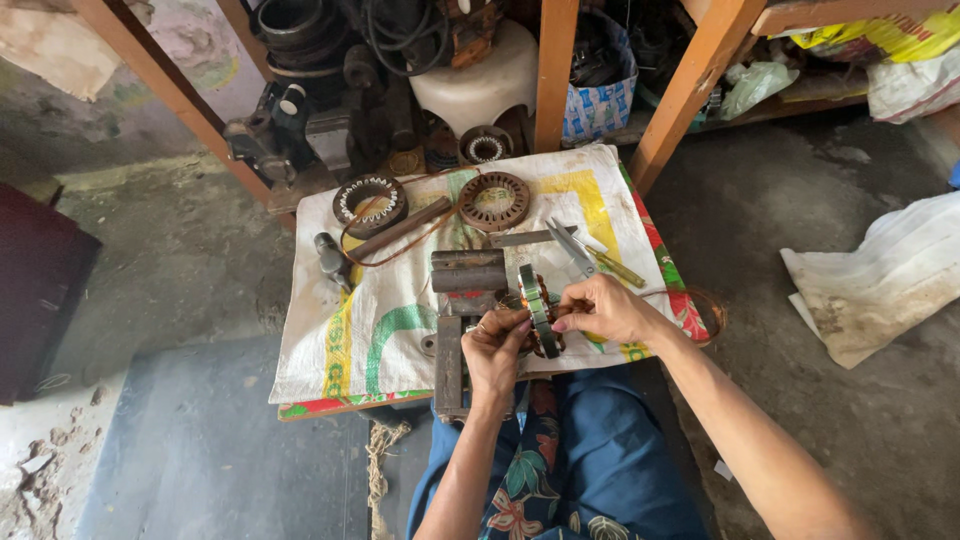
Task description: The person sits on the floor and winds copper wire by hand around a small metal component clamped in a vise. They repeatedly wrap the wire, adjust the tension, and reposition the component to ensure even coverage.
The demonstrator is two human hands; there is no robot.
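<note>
Left hand (495,345): grips stator ring (537,310) upright on edge
Right hand (600,305): pinches its rim — working the copper winding
Next: steady hold, careful fingertip pull

Ahead of my left grip (497,345), the dark metal block (467,271) stands directly in the way. Scissors (572,247) and a yellow-handled tool (617,268) lie just beyond my right grip (603,307). The near-left part of the sack-covered surface (345,350) offers open passage. Farther back, two stator rings (370,203) (494,200) and a hammer (333,258) obstruct.
</note>
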